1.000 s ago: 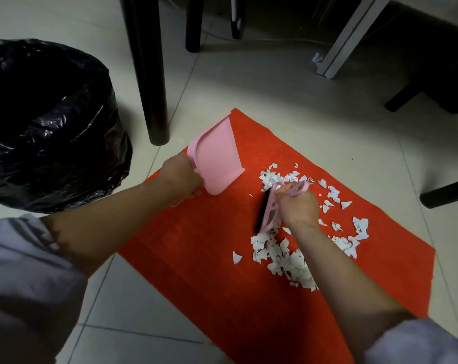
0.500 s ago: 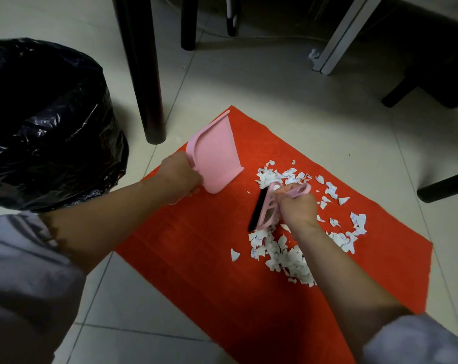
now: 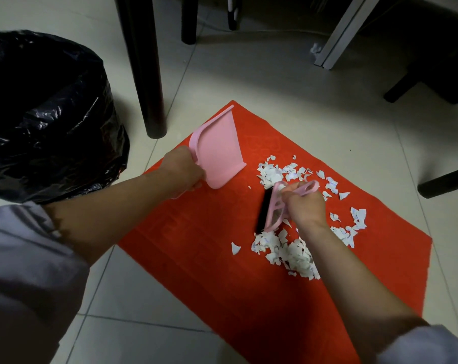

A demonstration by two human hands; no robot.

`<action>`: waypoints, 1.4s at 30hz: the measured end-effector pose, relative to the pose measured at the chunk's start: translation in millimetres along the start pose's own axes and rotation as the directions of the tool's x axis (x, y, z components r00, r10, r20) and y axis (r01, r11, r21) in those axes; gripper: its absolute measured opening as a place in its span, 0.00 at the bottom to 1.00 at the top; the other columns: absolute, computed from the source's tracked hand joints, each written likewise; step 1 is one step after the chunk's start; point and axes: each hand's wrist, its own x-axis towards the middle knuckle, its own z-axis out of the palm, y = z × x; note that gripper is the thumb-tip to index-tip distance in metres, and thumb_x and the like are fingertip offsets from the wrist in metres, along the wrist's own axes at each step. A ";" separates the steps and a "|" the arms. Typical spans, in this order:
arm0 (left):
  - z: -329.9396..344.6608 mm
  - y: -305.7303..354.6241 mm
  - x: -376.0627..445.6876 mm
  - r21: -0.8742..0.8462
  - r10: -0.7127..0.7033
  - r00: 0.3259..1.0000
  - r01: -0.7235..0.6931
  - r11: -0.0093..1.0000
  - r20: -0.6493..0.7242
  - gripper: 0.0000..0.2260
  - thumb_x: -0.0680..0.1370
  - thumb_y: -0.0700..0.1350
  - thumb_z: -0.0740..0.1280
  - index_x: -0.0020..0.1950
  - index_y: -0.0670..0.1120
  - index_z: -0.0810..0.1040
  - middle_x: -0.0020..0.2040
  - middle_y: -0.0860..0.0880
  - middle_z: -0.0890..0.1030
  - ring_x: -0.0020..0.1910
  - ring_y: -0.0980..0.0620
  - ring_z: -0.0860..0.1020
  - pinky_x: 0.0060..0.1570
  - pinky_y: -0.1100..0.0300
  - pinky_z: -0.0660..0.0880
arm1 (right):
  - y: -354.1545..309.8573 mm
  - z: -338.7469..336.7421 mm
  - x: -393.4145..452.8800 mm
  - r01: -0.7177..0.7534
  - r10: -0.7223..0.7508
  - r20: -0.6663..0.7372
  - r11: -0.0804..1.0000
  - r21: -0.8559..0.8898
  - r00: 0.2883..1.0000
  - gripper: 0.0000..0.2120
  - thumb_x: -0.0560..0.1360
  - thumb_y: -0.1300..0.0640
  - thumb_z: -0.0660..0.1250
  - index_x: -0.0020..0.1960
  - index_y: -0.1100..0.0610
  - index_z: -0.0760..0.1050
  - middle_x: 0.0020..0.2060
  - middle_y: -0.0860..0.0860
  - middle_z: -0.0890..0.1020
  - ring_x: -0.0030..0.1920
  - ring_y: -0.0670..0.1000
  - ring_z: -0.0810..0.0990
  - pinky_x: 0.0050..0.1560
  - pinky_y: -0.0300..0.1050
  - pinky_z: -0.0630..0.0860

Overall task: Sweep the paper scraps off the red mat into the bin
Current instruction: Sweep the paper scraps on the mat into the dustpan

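Head view: scraps [image 3: 288,248] around right grip [image 3: 305,208].

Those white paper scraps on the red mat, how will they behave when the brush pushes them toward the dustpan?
The paper scraps look thin and torn small, so they are probably very light and may scatter or flutter. Lying flat on the red mat, some might slide under the brush bristles. A few already lie apart from the piles, so strays seem likely.

Both hands curled in grips: left hand [image 3: 183,171] forward, right hand [image 3: 305,206] nearer
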 end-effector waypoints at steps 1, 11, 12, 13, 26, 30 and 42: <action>0.2 0.4 -0.6 0.007 0.003 1.000 -0.003 1.000 0.000 0.06 0.75 0.35 0.68 0.45 0.41 0.71 0.36 0.42 0.78 0.30 0.49 0.77 0.31 0.60 0.77 | -2.0 -0.9 -5.5 0.000 -0.003 0.047 0.998 0.061 0.999 0.10 0.74 0.65 0.62 0.36 0.56 0.74 0.34 0.54 0.80 0.34 0.54 0.77 0.39 0.48 0.76; 7.5 7.3 -8.0 0.038 0.022 0.998 -0.025 0.999 0.053 0.06 0.76 0.37 0.68 0.49 0.41 0.71 0.34 0.45 0.78 0.30 0.51 0.77 0.32 0.61 0.77 | 18.7 13.1 -35.0 0.126 -0.072 0.392 0.985 -0.115 0.917 0.12 0.73 0.67 0.62 0.36 0.54 0.76 0.30 0.51 0.79 0.24 0.44 0.74 0.25 0.37 0.69; 6.9 6.0 -8.4 0.037 0.019 0.999 -0.021 0.999 0.050 0.07 0.76 0.37 0.68 0.50 0.41 0.71 0.35 0.44 0.78 0.30 0.51 0.77 0.32 0.60 0.77 | 20.2 7.4 -31.6 0.124 -0.067 0.366 0.983 -0.135 0.928 0.13 0.73 0.67 0.62 0.36 0.53 0.76 0.30 0.51 0.79 0.23 0.44 0.73 0.24 0.37 0.69; 5.8 4.8 -8.8 0.035 0.015 0.999 -0.017 0.999 0.042 0.06 0.76 0.36 0.68 0.50 0.41 0.71 0.35 0.43 0.79 0.30 0.50 0.78 0.32 0.60 0.77 | 20.2 1.5 -28.8 0.119 -0.064 0.335 0.982 -0.146 0.940 0.13 0.74 0.67 0.61 0.36 0.54 0.76 0.31 0.52 0.79 0.23 0.44 0.74 0.24 0.37 0.69; 5.3 7.3 -8.1 0.041 0.016 0.999 -0.017 0.999 0.033 0.06 0.75 0.37 0.68 0.48 0.41 0.72 0.36 0.43 0.79 0.31 0.50 0.78 0.34 0.58 0.78 | 18.2 22.1 -61.8 0.281 -0.175 0.580 0.955 -0.098 0.796 0.14 0.71 0.68 0.63 0.35 0.50 0.75 0.30 0.47 0.80 0.30 0.47 0.77 0.34 0.43 0.73; 6.5 6.4 -7.5 0.034 0.011 0.999 -0.013 0.999 0.042 0.07 0.75 0.37 0.68 0.49 0.41 0.71 0.37 0.43 0.79 0.32 0.50 0.78 0.34 0.58 0.78 | 26.4 12.1 -52.6 0.284 -0.170 0.520 0.947 -0.147 0.837 0.14 0.72 0.67 0.63 0.35 0.50 0.75 0.34 0.48 0.81 0.30 0.43 0.76 0.32 0.38 0.70; 9.6 9.3 -8.1 0.057 0.031 0.998 -0.034 0.998 0.052 0.09 0.75 0.37 0.69 0.52 0.40 0.72 0.36 0.44 0.79 0.30 0.51 0.77 0.31 0.60 0.77 | 22.6 5.1 -46.0 0.319 -0.214 0.534 0.941 -0.111 0.818 0.15 0.72 0.68 0.62 0.35 0.50 0.76 0.29 0.44 0.77 0.24 0.37 0.73 0.27 0.31 0.66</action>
